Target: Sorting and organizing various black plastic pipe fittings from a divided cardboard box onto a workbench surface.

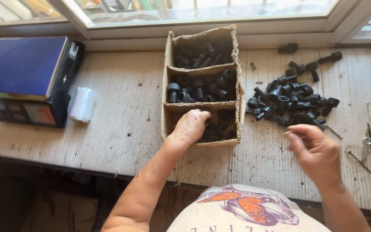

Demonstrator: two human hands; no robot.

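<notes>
The left hand (190,125) is reaching into the box's (166,81) nearest compartment, fingers curled among black fittings (217,129); whether it is gripping one cannot be told. The middle and far compartments are holding more. The right hand (316,152) is hovering half-open, empty, near the bench's front edge, beside the loose pile (288,101).

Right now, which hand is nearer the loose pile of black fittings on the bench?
Right. The right hand hovers just below the pile of fittings, fingers pointing at it. The left hand is off to its left, reaching into the cardboard box.
</notes>
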